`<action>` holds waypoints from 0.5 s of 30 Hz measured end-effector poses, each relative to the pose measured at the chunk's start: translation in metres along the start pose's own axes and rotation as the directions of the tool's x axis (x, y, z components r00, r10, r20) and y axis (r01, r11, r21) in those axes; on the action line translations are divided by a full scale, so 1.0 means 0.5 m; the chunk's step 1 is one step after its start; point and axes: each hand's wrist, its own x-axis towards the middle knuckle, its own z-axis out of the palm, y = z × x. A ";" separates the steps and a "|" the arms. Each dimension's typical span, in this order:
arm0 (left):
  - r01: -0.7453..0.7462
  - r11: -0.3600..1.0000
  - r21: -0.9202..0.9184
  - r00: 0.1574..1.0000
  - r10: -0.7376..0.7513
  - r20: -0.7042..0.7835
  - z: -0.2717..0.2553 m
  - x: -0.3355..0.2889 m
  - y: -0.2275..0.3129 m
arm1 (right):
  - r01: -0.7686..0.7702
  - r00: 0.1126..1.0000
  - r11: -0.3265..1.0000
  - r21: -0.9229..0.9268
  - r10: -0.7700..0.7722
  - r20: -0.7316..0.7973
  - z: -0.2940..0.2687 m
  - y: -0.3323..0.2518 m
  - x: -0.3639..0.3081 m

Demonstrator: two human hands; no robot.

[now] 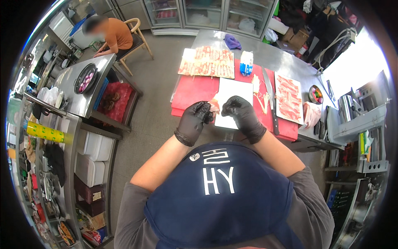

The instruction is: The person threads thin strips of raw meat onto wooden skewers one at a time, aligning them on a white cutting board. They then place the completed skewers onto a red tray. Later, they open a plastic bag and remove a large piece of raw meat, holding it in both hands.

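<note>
Black gloves cover both my hands, which are over the near edge of a white cutting board. My left hand is closed, with a thin pink meat slice pinched at its fingertips. Close by on the right, my right hand has its fingertips curled together; anything in them is too small to make out. Loose enoki mushrooms and a long knife lie right of the white board. Farther right, a white tray bears meat slices. Several rows of meat rolls lie on another tray at the far left.
Red boards lie under the food on a steel table. Behind are a blue-and-white package and purple cloth. A bowl of colourful vegetables stands right. At left, a person sits beyond a counter with a pan of onions.
</note>
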 end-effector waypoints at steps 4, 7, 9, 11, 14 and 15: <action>0.075 0.988 0.135 0.997 -0.077 0.008 0.008 0.005 0.001 | -0.015 1.000 0.994 -0.108 0.016 0.008 0.007 -0.001 -0.003; 0.091 0.991 0.094 0.994 -0.096 0.052 0.016 0.008 -0.001 | 0.049 0.998 0.965 -0.259 -0.035 0.061 0.009 0.002 0.000; 0.116 0.980 0.164 0.993 -0.119 0.007 0.014 0.011 -0.001 | 0.104 0.994 0.919 -0.381 -0.108 0.012 0.001 0.003 -0.004; 0.125 0.977 0.175 0.992 -0.129 0.013 0.009 0.014 -0.001 | 0.105 0.994 0.950 -0.294 -0.111 -0.003 -0.008 0.004 -0.006; 0.167 0.982 0.092 0.985 -0.170 0.023 0.004 0.017 -0.007 | 0.064 0.998 0.962 -0.266 -0.062 0.014 -0.023 0.005 -0.018; 0.190 0.981 0.044 0.982 -0.191 0.016 0.005 0.018 -0.010 | 0.051 0.999 0.965 -0.259 -0.045 0.027 -0.026 0.007 -0.020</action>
